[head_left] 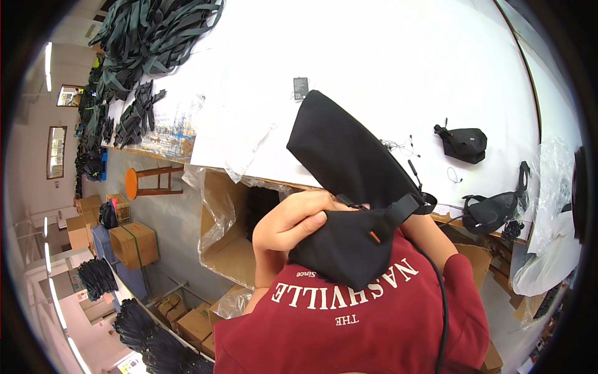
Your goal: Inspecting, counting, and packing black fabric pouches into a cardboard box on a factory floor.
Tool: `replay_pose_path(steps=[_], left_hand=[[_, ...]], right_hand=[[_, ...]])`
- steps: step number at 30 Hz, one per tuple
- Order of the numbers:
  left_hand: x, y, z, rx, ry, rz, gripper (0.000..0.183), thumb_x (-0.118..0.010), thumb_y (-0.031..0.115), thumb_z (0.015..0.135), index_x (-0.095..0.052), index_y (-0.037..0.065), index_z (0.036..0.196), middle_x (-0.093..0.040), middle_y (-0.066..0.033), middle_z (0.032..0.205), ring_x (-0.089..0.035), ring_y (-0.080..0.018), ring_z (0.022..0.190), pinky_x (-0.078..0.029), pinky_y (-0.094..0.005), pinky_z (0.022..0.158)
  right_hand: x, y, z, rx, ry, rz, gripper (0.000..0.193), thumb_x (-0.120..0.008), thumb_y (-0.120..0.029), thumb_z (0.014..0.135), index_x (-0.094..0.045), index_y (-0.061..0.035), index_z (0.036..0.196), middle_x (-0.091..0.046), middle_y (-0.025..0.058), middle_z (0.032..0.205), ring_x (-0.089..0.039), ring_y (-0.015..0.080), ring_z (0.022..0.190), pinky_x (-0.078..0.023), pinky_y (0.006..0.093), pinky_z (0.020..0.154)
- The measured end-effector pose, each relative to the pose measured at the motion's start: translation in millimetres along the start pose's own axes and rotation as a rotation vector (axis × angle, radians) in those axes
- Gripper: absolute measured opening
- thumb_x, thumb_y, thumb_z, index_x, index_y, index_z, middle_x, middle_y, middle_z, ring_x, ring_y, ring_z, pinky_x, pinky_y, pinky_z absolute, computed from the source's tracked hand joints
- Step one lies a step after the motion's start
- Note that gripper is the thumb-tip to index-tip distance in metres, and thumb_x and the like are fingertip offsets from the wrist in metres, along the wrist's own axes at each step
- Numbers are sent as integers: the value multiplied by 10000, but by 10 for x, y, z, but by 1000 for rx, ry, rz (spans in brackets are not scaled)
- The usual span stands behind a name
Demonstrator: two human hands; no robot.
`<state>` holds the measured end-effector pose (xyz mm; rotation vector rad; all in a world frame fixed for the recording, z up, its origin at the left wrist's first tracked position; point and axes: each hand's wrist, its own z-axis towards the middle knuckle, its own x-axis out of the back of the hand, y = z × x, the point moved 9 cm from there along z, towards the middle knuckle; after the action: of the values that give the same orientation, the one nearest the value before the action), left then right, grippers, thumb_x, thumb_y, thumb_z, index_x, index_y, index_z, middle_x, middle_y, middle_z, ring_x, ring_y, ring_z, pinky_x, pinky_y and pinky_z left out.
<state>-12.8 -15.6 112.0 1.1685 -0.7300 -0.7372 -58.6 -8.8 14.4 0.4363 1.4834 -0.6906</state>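
**While one hand holds the bag, its long end hangs free**

While the left hand (293, 221) grips the black fabric pouch bag (349, 181) with its fingers curled over the lower, folded part, the bag is lifted close to the chest, above the red printed shirt (349, 318). The right hand is hidden behind the bag, so I cannot tell whether it grasps or is released; only the right forearm (430, 234) shows under the fabric.

From this position, several things can go wrong. The upper part of the bag stands away from the left hand with no support that I can see, so it may flop down and pull the fabric out of the fingers. The strap with the small orange tab (374, 237), just right of the left hand, could catch on the thin black cable (442, 293) running down the shirt. Below the left hand an open cardboard box lined with clear plastic (227, 240) stands; a bag that slips may fall into it or beside it. Further right of the hands, two other black bags (464, 143) lie on the white table (374, 56), well apart.
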Motion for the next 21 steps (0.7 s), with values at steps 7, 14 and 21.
replay_pose_path(steps=[7,14,21], left_hand=[[185,-512,-522,187,313,-572,362,-531,254,856,-569,-72,1009,-610,-160,964,-582,-209,894,-434,-305,785],[478,-663,-660,-152,263,-710,164,-401,157,938,-480,15,919,-564,-117,715,-555,-236,630,-464,-354,623],[618,-578,-562,-414,284,-1080,126,-424,192,959,-438,70,928,-566,-75,693,-528,-187,598,-408,-297,611]], right_hand=[[60,-248,-79,85,26,-10,354,-444,-348,917,-482,1,866,-395,72,663,-443,173,484,-471,294,425],[13,-385,-122,135,88,-14,469,-406,-453,921,-424,-1,797,-338,53,605,-401,149,442,-409,262,343],[11,-385,-107,130,139,-38,433,-432,-400,925,-408,23,832,-345,57,625,-409,132,455,-429,247,344]])
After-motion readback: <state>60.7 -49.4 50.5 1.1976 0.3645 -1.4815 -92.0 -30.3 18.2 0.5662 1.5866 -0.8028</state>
